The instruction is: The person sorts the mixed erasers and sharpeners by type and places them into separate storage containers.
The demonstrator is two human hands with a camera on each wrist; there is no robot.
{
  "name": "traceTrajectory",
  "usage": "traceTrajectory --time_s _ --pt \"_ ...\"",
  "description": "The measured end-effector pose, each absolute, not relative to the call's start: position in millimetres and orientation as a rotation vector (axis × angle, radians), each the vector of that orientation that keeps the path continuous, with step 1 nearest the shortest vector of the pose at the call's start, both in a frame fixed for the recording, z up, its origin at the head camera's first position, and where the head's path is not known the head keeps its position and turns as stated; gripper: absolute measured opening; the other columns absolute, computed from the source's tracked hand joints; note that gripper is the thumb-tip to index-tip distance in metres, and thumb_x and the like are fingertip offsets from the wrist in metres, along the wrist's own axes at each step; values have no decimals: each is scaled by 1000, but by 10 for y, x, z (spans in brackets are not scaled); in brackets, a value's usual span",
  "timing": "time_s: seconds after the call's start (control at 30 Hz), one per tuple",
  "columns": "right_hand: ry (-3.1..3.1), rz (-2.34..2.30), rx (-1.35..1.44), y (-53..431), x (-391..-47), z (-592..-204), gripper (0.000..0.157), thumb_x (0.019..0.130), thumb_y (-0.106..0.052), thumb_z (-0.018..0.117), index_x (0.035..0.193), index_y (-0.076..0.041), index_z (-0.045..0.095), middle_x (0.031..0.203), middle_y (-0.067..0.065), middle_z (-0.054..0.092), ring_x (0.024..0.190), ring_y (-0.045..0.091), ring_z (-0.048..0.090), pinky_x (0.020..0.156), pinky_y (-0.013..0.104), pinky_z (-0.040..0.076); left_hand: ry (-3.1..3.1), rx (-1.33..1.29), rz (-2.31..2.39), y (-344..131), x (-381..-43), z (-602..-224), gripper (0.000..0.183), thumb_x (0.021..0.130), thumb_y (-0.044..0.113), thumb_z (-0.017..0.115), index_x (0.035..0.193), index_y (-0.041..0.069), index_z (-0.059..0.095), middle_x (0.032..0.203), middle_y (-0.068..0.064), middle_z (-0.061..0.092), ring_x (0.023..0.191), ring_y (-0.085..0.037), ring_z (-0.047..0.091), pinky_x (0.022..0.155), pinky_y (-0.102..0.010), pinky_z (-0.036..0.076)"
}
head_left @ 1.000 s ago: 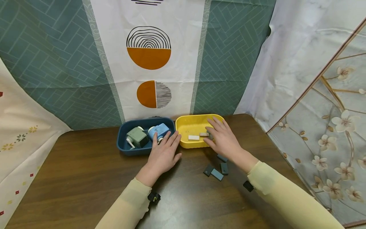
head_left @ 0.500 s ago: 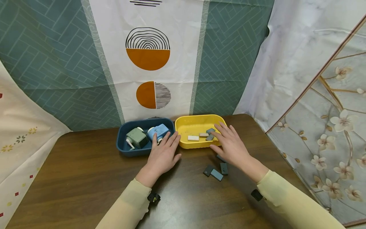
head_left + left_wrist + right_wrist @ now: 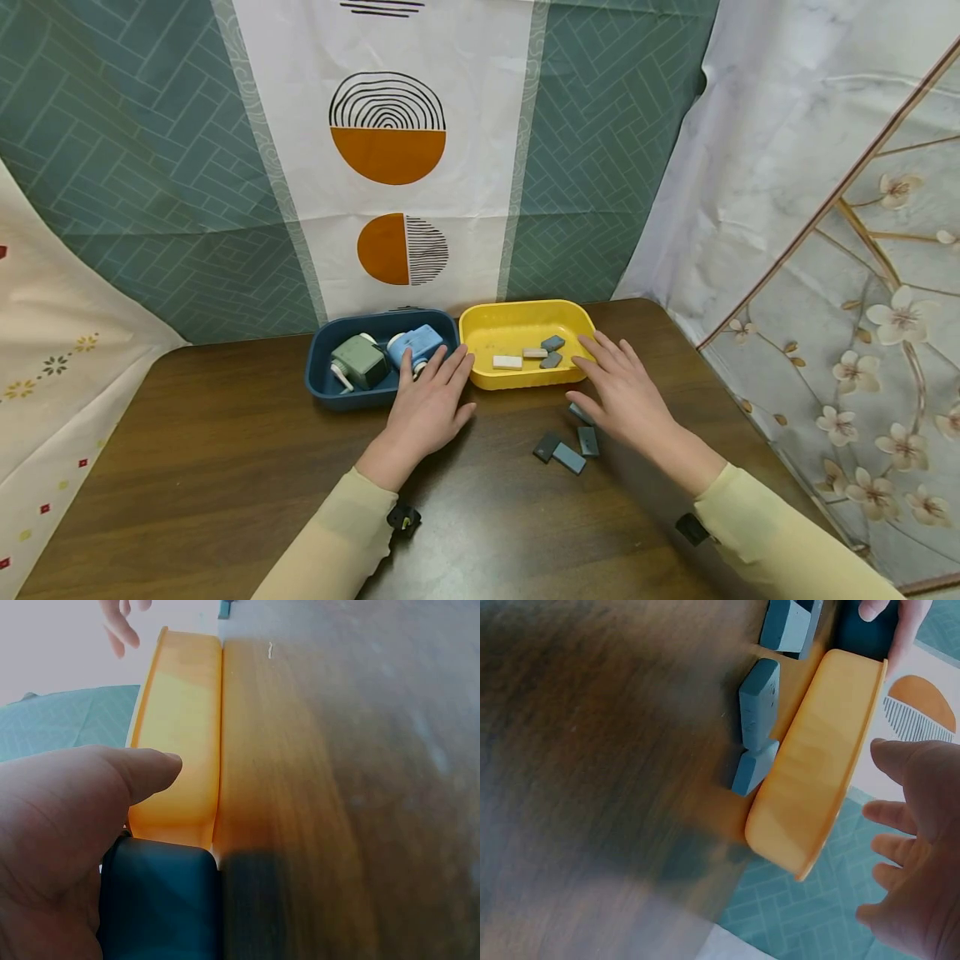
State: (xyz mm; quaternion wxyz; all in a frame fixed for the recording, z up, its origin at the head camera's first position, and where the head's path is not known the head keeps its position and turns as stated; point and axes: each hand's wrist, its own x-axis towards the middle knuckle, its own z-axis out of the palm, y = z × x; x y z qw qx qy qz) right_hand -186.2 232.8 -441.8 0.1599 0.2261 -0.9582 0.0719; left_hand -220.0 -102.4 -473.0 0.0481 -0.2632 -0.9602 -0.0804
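My left hand (image 3: 427, 408) lies with spread, nearly straight fingers at the front right of the navy bin (image 3: 360, 402), its fingertips by the adjoining rims. Inside that bin sit a green boxy thing with a white crank (image 3: 360, 360) and a light blue boxy thing (image 3: 417, 343), partly behind the fingers. Over the right front corner of the yellow bin (image 3: 517, 382), my right hand (image 3: 626, 398) is held with loose fingers and nothing in them. The yellow bin holds a white block (image 3: 507, 362), a beige block (image 3: 534, 353) and two grey-blue blocks (image 3: 553, 342).
In front of the yellow bin, several small blocks lie on the wooden table (image 3: 225, 467): a dark one (image 3: 547, 447), a blue-grey one (image 3: 569, 458), another dark one (image 3: 588, 442) and one partly hidden by the right thumb. A patterned curtain (image 3: 405, 250) hangs behind the bins.
My right hand has drawn back from over the yellow bin, toward the right and slightly nearer, uncovering the grey-blue blocks inside. The left hand has stayed in place.
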Motion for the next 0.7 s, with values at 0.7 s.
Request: traceTrajectory --time_s 0.7 --pt "-2718 175 632 2447 -1716 -4508 50 95 -31 90 129 3 76 163 24 53 156 47 41 128 69 26 -2947 -795 -236 -1016 -2205 -4730 82 109 48 69 176 18 32 184 -2 22 168 -34 22 129 -73 -8"
